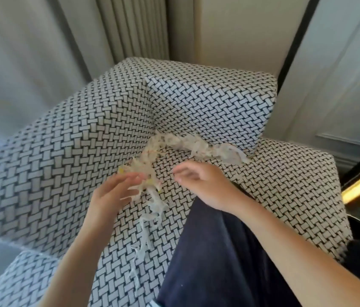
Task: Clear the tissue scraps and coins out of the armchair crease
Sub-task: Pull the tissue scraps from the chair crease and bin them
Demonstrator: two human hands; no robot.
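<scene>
Hands over the armchair (64,151) seat, clearing judged barely begun. My left hand (115,193) is released, fingers nearly straight, their tips touching the clump of tissue scraps (188,144) where the seat cushion (274,185) meets the left arm of the chair. My right hand (203,185) hovers just above the cushion with loosely curled fingers and grasps nothing that I can see; it is near the scraps but apart from them. The scraps run in two connected lines along the crease (254,153): one across the back of the seat from the inner corner toward the right, one down the left side toward the front edge, thinning to loose strands. Neither line shows a gap, so I judge that almost all the tissue is left to gather. No coin is identifiable; a few yellow flecks (121,169) sit among the scraps beside my left fingertips, too blurred to name, and any coins may lie under the tissue or deeper in the fold. Dark navy fabric (214,251), probably my trouser leg, rests on the cushion under my right forearm. Pale curtains (19,52) hang behind the chair.
</scene>
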